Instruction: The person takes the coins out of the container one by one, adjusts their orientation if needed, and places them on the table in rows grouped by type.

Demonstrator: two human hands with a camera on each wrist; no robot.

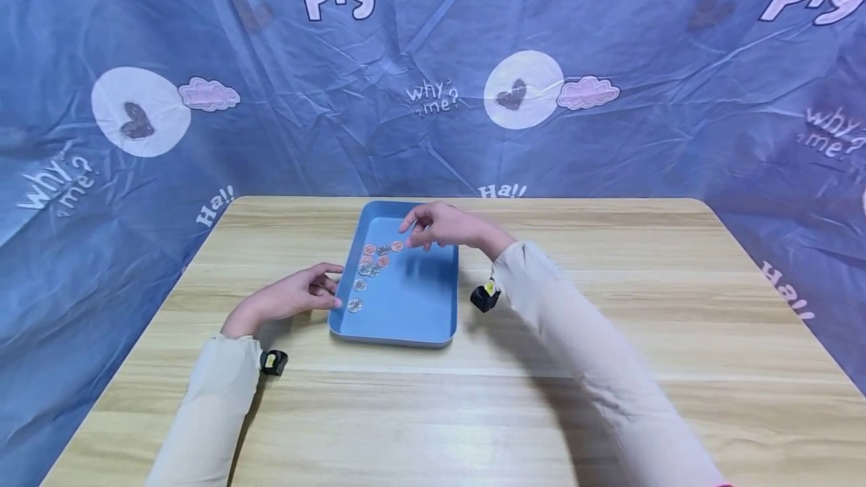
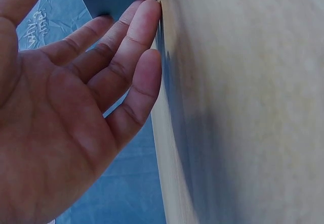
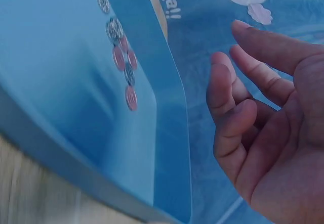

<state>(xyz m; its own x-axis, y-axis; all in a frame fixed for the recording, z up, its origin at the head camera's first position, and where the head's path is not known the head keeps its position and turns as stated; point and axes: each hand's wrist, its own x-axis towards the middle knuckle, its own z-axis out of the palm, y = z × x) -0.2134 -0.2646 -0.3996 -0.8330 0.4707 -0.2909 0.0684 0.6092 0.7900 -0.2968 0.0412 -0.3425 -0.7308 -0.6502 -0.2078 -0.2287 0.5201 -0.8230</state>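
Hovering over the far end of the blue tray (image 1: pixel 406 314), the right hand (image 1: pixel 440 226) has an empty grip: its fingers (image 3: pixel 228 107) are loosely bent and spread, pinching nothing, just above the farthest coin. The left hand (image 1: pixel 292 296) lies on the table (image 1: pixel 609 367) just beside the tray's left rim, near the front left corner of the tray; its grip is also empty, with the fingers (image 2: pixel 126 57) nearly straight and relaxed, their tips at or very near the tray's wall, though contact cannot be told for sure.

The coins (image 1: pixel 370 267) lie flat inside the tray in a loose line along its left side, running from the near left part toward the far middle. They are small round discs, some silvery and some reddish copper. In the head view about eight can be counted: roughly three or four reddish, the rest silver, and two or three in the middle of the line touch or overlap.

The tray is a shallow rectangle with rounded corners, one in number, set lengthwise near the middle of the table, closer to its far edge.
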